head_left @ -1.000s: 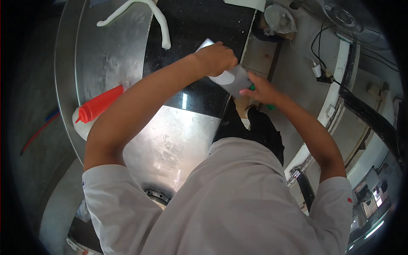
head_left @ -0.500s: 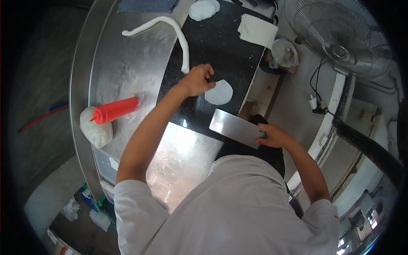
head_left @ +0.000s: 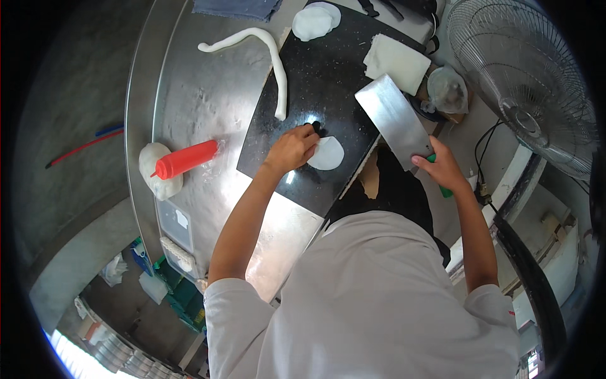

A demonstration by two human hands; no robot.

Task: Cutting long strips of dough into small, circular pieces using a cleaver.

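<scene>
My left hand has curled fingers at the edge of a thin white dough round on the black board; what they grip is unclear. My right hand grips the green handle of a broad steel cleaver, its blade over the board's right edge. A long dough rope bends across the steel table and board's left edge. Dough rounds lie piled at the board's far end, near white square sheets.
A red squeeze bottle rests on a pale bundle at the left of the steel table. A blue cloth is at the far edge. A large fan, a bagged item and cords are on the right.
My hands have moved apart. The cleaver has come away from the dough round, then risen toward the upper right. My left hand is at the round, which now lies on the board.
</scene>
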